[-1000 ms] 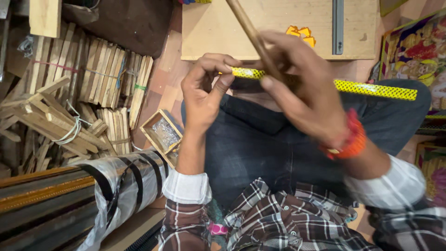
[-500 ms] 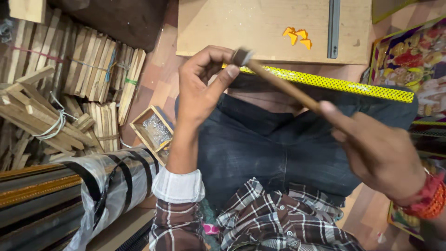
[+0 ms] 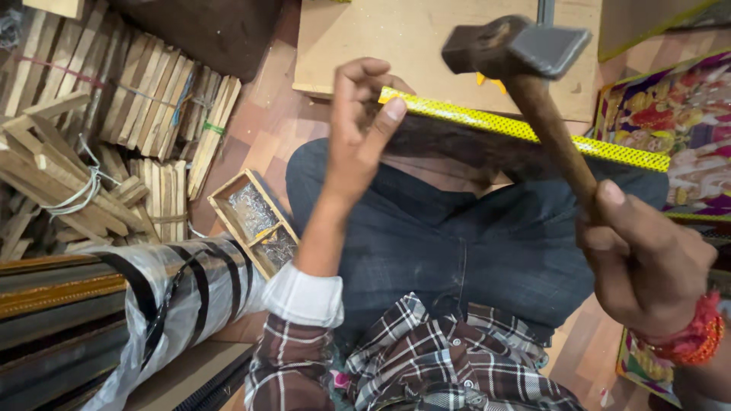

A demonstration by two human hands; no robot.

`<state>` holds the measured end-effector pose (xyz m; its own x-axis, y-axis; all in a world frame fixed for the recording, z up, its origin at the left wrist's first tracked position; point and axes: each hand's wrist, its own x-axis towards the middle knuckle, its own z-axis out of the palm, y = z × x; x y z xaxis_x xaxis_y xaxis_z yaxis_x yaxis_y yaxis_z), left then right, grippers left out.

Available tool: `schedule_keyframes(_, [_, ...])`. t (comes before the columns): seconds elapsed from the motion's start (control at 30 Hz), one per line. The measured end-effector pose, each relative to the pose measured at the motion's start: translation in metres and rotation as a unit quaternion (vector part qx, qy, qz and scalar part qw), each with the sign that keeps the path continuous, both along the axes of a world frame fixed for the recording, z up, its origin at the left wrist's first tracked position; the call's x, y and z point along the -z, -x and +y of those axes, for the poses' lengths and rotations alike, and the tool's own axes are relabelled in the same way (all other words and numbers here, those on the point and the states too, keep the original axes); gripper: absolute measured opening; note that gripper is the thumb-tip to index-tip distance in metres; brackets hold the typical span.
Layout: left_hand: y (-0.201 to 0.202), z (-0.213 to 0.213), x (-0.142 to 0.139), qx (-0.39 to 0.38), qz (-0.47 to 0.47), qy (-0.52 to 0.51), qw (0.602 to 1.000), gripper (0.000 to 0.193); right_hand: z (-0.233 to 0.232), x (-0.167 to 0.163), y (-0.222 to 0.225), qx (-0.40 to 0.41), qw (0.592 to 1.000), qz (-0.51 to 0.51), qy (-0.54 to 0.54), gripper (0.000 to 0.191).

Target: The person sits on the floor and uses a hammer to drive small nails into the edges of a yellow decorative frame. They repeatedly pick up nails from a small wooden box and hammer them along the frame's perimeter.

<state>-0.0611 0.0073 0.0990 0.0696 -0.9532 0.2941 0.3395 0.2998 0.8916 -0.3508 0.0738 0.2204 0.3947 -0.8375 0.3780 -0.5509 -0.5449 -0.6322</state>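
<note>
A: Overhead, raised: hammer [image 3: 533, 84]. Head at top, level with the far board, dark steel, long axis of the head running left to right, blunt face to the right, narrower end to the left. Wooden handle slanting down and to the right into the right hand [image 3: 647, 266].

B: And the grip?

A: Wrapped fully round the lower handle, fingers [image 3: 609, 205] curled shut on the wood, thumb side up. Red thread bracelet [image 3: 689, 339] at the wrist.

B: Next, the strip?

A: Frame moulding [image 3: 525, 133], long and thin, laid across the lap over the dark jeans [image 3: 442, 251]. Long axis running from upper left down to the right, yellow dotted edge facing away, dark brown face towards the body. Left end at the left hand [image 3: 358, 137], right end near the colourful picture [image 3: 670, 129] on the floor.

B: Left hand, open or closed?

A: Half closed. Thumb tip [image 3: 392, 110] pressed against the yellow edge at the left end, other fingers bent above it, pinched together. Hard to tell whether something small sits between them.

B: Around?

A: Small wooden box [image 3: 255, 221] of nails on the floor just beside the left knee. Bundles of tied wooden sticks [image 3: 114, 144] further left. Plastic-wrapped mouldings [image 3: 114, 304] at lower left. Flat plywood board [image 3: 396, 46] beyond the knees.
</note>
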Motion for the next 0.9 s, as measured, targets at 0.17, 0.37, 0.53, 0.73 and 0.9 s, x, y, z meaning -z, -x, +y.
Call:
schedule_keyframes(0.17, [0.018, -0.003, 0.022, -0.027, 0.059, 0.017, 0.998, 0.038, -0.002, 0.002, 0.008, -0.017, 0.981, 0.194, -0.023, 0.056])
schedule_keyframes(0.37, [0.029, -0.01, 0.038, -0.057, 0.083, 0.068, 0.993, 0.046, 0.0, 0.004, 0.003, 0.013, 1.0, 0.006, -0.012, 0.049])
schedule_keyframes(0.53, [0.03, -0.01, 0.037, -0.042, 0.103, 0.076, 0.991, 0.049, -0.012, -0.007, -0.004, -0.017, 0.98, 0.197, 0.0, 0.048])
schedule_keyframes(0.73, [0.026, -0.008, 0.035, -0.027, 0.13, 0.063, 0.989, 0.049, -0.007, 0.001, -0.012, -0.032, 0.991, 0.129, -0.013, 0.046])
schedule_keyframes(0.9, [0.025, -0.006, 0.031, -0.032, 0.114, 0.069, 0.991, 0.047, -0.004, 0.002, -0.004, -0.026, 0.996, 0.08, -0.005, 0.044])
